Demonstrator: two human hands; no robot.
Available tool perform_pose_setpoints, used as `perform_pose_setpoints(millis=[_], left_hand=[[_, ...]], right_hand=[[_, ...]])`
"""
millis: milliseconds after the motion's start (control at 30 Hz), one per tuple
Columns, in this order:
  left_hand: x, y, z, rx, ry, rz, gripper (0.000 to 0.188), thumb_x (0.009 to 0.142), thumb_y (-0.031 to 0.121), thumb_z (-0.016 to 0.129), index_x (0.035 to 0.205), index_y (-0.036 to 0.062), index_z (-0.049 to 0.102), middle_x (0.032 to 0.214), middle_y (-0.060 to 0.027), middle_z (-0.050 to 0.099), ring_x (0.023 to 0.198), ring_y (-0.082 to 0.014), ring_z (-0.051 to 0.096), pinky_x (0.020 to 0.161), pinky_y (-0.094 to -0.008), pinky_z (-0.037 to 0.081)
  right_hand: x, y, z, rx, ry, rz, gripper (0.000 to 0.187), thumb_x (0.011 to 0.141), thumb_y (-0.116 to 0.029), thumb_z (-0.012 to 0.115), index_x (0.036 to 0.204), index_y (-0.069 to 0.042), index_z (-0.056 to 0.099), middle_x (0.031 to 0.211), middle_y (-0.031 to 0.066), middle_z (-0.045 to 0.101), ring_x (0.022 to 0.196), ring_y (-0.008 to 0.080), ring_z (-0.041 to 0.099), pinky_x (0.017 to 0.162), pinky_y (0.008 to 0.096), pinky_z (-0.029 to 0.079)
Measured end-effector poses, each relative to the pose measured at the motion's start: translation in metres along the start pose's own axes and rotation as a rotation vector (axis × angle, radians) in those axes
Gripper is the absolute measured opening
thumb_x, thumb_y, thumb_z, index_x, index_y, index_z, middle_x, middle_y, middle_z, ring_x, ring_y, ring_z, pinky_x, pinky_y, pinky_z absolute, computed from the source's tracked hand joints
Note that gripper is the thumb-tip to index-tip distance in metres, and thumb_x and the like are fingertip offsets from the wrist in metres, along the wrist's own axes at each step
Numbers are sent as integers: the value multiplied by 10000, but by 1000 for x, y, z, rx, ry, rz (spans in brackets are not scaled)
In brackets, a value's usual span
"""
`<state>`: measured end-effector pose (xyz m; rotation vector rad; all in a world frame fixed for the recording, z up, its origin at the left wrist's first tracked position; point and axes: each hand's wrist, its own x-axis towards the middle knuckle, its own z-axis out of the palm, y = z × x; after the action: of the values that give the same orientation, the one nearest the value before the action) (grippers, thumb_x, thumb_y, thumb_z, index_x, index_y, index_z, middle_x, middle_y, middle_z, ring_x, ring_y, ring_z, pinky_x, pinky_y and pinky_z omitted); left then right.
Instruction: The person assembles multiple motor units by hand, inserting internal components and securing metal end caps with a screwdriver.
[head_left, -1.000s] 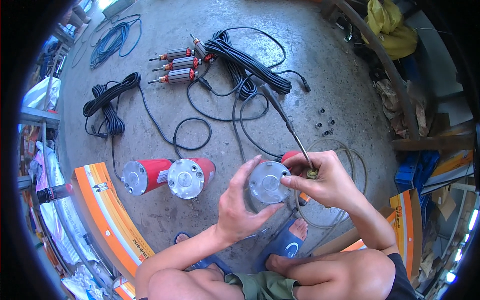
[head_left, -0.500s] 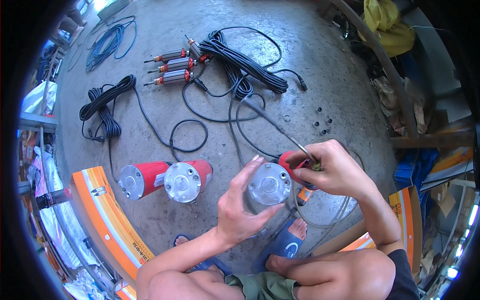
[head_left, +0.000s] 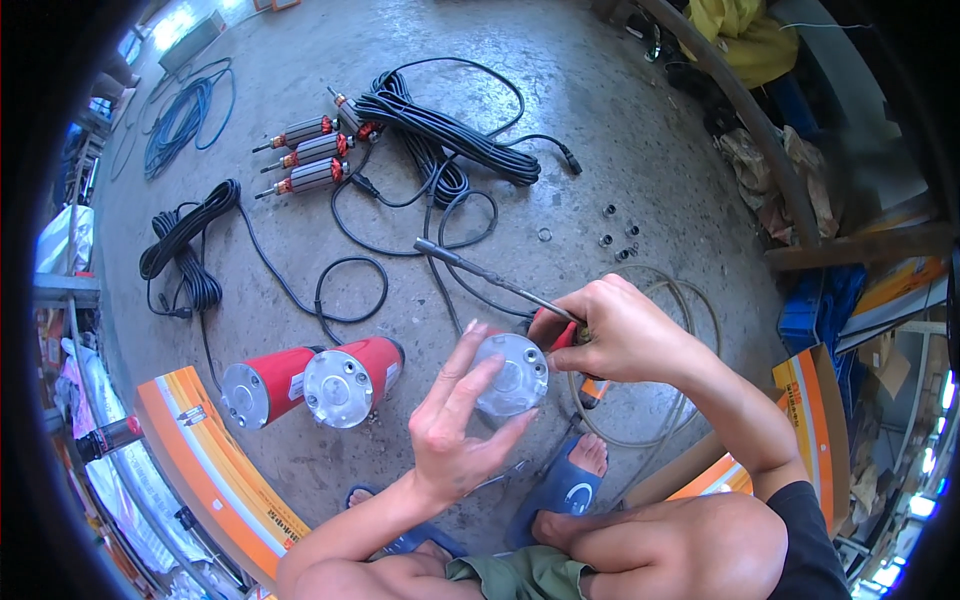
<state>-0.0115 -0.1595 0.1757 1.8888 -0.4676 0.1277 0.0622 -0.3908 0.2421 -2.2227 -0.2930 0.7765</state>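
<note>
My left hand (head_left: 450, 430) holds a red cylindrical motor housing by its round silver end cap (head_left: 512, 388). Its fingers and thumb span the cap, one finger lying over the face. In my right hand (head_left: 620, 335) is a long thin metal rod (head_left: 500, 283) with a thicker cylindrical far end, pointing up and left over the floor. The right fingers close round its near end beside the red body, so the grip is partly hidden. Two more red motor housings with silver caps, one (head_left: 262, 385) and another (head_left: 350, 383), lie to the left.
Coiled black cables (head_left: 450, 130) and several copper-and-grey motor armatures (head_left: 315, 148) lie on the concrete floor ahead. A second black cable coil (head_left: 185, 250) is at left. Small dark rings (head_left: 606, 240) are scattered right of centre. Orange cartons (head_left: 215, 460) stand at both sides; a thin hose (head_left: 690, 300) loops at right.
The view has shifted, so floor things appear further left. My left finger now lies across the cap's face. The rod has swung to a flatter angle, its far end pointing further left.
</note>
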Motion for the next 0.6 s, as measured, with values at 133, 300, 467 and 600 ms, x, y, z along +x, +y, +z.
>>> perform_pose_setpoints(millis=[133, 300, 467, 600], left_hand=[[-3, -1, 1, 6, -16, -27, 643, 678, 72, 952, 1268, 11, 701, 1464, -316, 587, 1308, -439, 641, 1051, -457, 559], [-2, 0, -1, 91, -50, 3, 625, 668, 65, 952, 1246, 10, 721, 1459, -304, 596, 1338, -458, 613, 1084, -475, 532], [-2, -1, -2, 75, -57, -22, 605, 663, 60, 951, 1228, 27, 738, 1449, -301, 604, 1321, -450, 625, 1084, -477, 525], [-5, -3, -2, 66, -34, 1, 677, 665, 69, 950, 1292, 14, 700, 1429, -280, 624, 1301, -426, 643, 1085, -461, 528]], right_hand=[[0, 0, 2, -4, 8, -3, 293, 795, -166, 797, 1047, -17, 807, 927, 177, 788, 884, 302, 784, 851, 394, 605], [-6, 2, -1, -2, 108, -31, 286, 816, -180, 796, 1038, 0, 794, 915, 187, 781, 872, 326, 777, 821, 407, 601], [-31, -28, -10, 409, 393, -118, 166, 1035, -113, 669, 1074, 11, 773, 776, 20, 718, 699, 35, 619, 620, 230, 498], [-39, -48, -9, 704, 577, -554, 379, 1139, -191, 485, 1188, 127, 686, 657, -14, 559, 566, 26, 475, 552, 227, 435]])
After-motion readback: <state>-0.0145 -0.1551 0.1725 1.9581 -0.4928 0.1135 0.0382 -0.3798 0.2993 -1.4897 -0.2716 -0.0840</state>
